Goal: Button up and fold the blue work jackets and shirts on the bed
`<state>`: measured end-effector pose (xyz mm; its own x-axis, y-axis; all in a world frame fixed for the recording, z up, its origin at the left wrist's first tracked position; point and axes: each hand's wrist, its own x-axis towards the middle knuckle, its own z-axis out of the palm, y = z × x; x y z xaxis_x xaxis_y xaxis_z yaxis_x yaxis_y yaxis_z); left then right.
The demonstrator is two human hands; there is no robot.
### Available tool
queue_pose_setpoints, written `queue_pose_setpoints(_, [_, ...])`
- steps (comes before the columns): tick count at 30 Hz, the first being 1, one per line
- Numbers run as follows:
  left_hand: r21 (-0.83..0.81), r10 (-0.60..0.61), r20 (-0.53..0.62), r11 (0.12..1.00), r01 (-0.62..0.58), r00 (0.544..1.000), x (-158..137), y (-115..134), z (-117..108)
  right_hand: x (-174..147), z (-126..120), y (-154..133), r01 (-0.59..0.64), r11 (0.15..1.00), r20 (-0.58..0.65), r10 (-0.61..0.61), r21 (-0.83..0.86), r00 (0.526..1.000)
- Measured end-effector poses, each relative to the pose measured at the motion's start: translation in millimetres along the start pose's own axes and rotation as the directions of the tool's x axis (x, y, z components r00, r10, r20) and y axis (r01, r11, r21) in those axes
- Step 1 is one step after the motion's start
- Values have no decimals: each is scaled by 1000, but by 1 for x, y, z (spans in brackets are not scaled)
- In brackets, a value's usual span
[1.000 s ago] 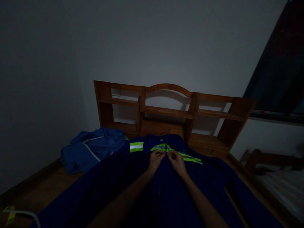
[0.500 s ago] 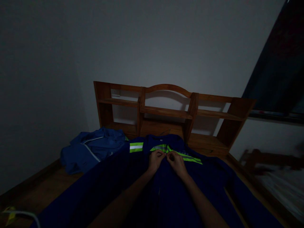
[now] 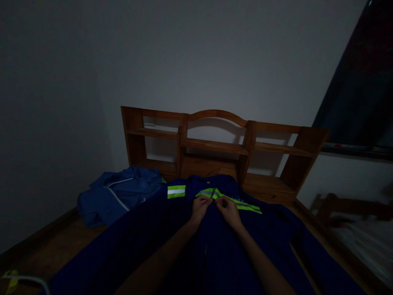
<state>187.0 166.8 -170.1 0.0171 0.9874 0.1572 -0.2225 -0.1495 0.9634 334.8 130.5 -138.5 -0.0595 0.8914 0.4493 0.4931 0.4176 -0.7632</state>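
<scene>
A dark blue work jacket [image 3: 224, 246] with yellow-green reflective strips lies spread out in front of me, collar away from me and sleeves out to both sides. At the chest strip, my left hand [image 3: 201, 209] pinches the jacket's front edge between thumb and fingers. Close beside it, my right hand [image 3: 229, 211] is also closed in a pinch on the other front edge. A small gap separates the fingertips of the two hands. Dim light and the fingers hide any button or fastener there.
Beyond the collar stands a wooden headboard shelf [image 3: 215, 144] against the wall. A crumpled lighter blue garment [image 3: 119, 194] with pale piping lies at the left. A pale cable [image 3: 29, 278] shows at lower left. Dark curtain [image 3: 359, 90] hangs at the right.
My fingertips have moved slightly apart at the jacket's front, and the left front edge now shows raised between them. Both hands otherwise stay at the chest strip.
</scene>
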Motion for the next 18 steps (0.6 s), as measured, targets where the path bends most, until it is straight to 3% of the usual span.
queue_pose_setpoints(8, [-1, -28, 21, 1000, 28, 999, -7, 17, 2, 8, 2, 28, -197, 942, 81, 181, 273, 980])
queue_pose_setpoints(18, [19, 15, 64, 1000, -16, 998, -13, 31, 5, 8, -3, 17, -260, 905, 81, 247, 338, 965])
